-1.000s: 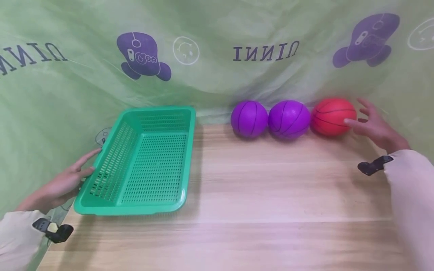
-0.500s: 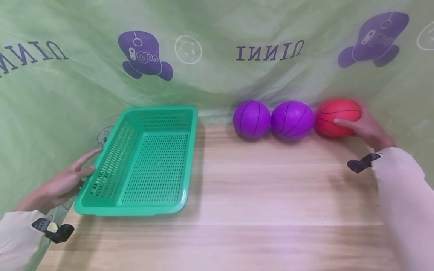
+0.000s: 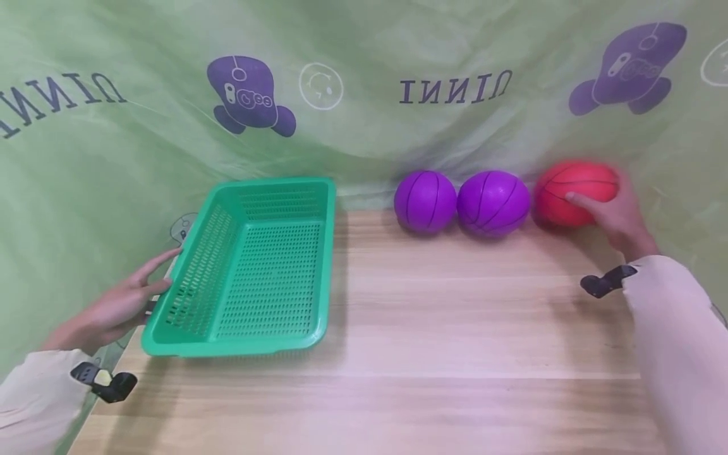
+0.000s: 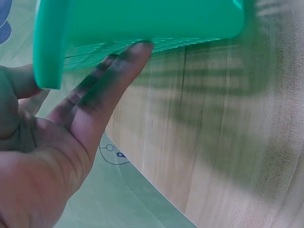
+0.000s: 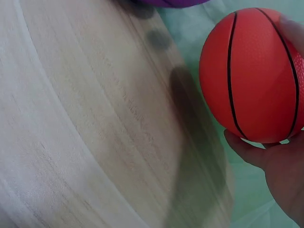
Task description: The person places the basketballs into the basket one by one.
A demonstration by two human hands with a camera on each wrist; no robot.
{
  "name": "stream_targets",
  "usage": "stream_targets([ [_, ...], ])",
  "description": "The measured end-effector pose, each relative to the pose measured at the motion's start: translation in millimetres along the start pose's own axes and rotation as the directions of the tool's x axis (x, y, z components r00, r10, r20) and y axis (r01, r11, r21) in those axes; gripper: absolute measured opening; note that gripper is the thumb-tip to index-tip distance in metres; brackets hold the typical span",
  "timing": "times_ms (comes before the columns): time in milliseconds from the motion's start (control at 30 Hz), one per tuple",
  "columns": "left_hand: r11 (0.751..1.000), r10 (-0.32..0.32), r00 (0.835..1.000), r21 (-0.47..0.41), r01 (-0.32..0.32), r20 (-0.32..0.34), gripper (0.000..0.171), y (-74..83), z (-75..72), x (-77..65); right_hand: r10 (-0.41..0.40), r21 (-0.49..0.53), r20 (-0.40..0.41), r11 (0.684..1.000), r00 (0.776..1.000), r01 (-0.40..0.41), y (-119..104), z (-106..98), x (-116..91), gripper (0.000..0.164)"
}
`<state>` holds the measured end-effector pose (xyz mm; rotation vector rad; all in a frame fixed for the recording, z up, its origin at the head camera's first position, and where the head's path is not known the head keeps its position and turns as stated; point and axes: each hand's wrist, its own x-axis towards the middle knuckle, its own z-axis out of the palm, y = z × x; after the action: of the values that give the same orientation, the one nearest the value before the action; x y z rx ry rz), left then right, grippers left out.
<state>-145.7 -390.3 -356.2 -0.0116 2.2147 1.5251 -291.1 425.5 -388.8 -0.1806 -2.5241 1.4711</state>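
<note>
A green perforated plastic basket [image 3: 327,265] stands tilted at the left. My left hand [image 3: 125,303] holds its left side, thumb at the rim; in the left wrist view the fingers [image 4: 118,71] reach underneath. At the right, my right hand [image 3: 620,215] grips a red toy basketball [image 3: 552,202], thumb on the near side. The right wrist view shows the red ball [image 5: 261,76] between thumb and fingers, a shadow lying apart from it on the wood. Two purple toy basketballs [image 3: 425,202] sit side by side to its left. Nothing lies inside the basket.
Everything is on a pale wooden table [image 3: 455,316], whose left edge shows beyond the basket. A green cloth [image 3: 364,139] with purple figures hangs behind the balls and down the left side. Black straps with camera mounts [image 3: 608,281] are on both wrists.
My right hand has moved left onto the red ball, closed round it and raised it slightly. The left hand keeps its hold on the basket; the head view has shifted a little.
</note>
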Motion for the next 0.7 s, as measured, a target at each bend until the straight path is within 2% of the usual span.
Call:
stream_targets([
  [167,0.999,-0.009,0.999,0.035,0.01,-0.03,0.063,2.5,6.3,-1.1,-0.011,-0.027,0.015,1.0,1.0,0.011,-8.9,-3.6,-6.4,0.091],
  [433,1.0,-0.03,0.998,0.005,0.03,-0.049,0.064,5.8,14.5,0.8,-0.043,-0.095,0.08,0.994,0.996,0.05,-14.3,-13.8,-22.9,0.09],
  [700,0.999,-0.034,0.996,0.003,0.035,-0.083,0.064,12.4,11.8,-1.1,-0.051,-0.083,0.1,0.995,0.994,0.059,-28.3,-17.1,-38.5,0.088],
])
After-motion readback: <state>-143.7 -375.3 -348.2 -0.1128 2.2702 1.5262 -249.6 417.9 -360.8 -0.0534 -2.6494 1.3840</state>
